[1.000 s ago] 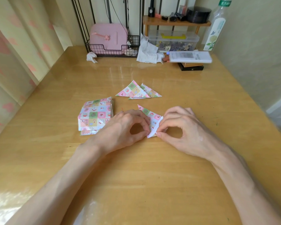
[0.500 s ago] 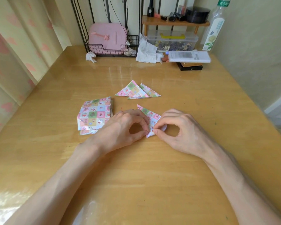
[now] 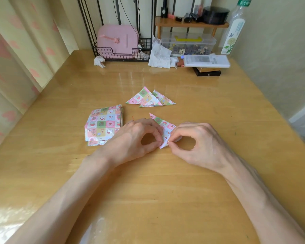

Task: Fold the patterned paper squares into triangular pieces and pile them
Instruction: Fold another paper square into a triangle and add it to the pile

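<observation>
A patterned paper piece (image 3: 163,125), half folded into a triangle, lies on the wooden table (image 3: 165,199) between my hands. My left hand (image 3: 132,140) pinches its near corner with thumb and forefinger. My right hand (image 3: 199,143) pinches the same near corner from the right, where the white underside shows. A stack of unfolded patterned squares (image 3: 103,125) sits just left of my left hand. Behind the hands lies a small pile of folded triangles (image 3: 149,99).
Along the table's back edge stand a wire basket (image 3: 123,51) with a pink case, crumpled tissues (image 3: 159,55), a clear storage box (image 3: 188,44), a white flat box (image 3: 206,61) and a bottle (image 3: 233,29). A curtain hangs at the left, a wall at the right.
My right hand's fingers have curled in and slid left along the paper's edge, closing onto the near corner. My left hand and the paper have stayed put.
</observation>
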The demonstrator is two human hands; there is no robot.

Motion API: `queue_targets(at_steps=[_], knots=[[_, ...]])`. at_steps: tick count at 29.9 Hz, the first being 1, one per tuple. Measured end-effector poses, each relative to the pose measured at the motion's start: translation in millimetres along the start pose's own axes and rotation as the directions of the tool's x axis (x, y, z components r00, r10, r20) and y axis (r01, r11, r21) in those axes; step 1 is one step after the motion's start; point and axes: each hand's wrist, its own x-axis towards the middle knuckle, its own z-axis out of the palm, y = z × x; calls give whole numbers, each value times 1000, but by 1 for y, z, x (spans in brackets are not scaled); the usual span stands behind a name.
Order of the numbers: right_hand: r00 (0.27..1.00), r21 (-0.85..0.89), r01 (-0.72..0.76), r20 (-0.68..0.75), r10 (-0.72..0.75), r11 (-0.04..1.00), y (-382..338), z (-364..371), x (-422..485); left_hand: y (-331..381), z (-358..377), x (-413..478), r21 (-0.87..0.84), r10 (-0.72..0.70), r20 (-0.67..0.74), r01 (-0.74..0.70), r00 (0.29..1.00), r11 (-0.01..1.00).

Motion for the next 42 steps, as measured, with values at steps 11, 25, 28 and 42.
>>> queue_targets(at_steps=[11,25,28,42], knots=[[981,76,-181,92,173,981,10,6,-2,2,-1,-1,4,-5,5,5,1000,1000],[928,30,-373,35,372,927,10,17,-1,4,2,0,22,-42,-23,43,999,999],[922,34,-385,43,384,922,11,17,-1,4,2,0,10,-51,-25,52,998,999],[910,32,-413,56,411,910,13,20,1,7,6,1,25,-59,-43,60,997,998]])
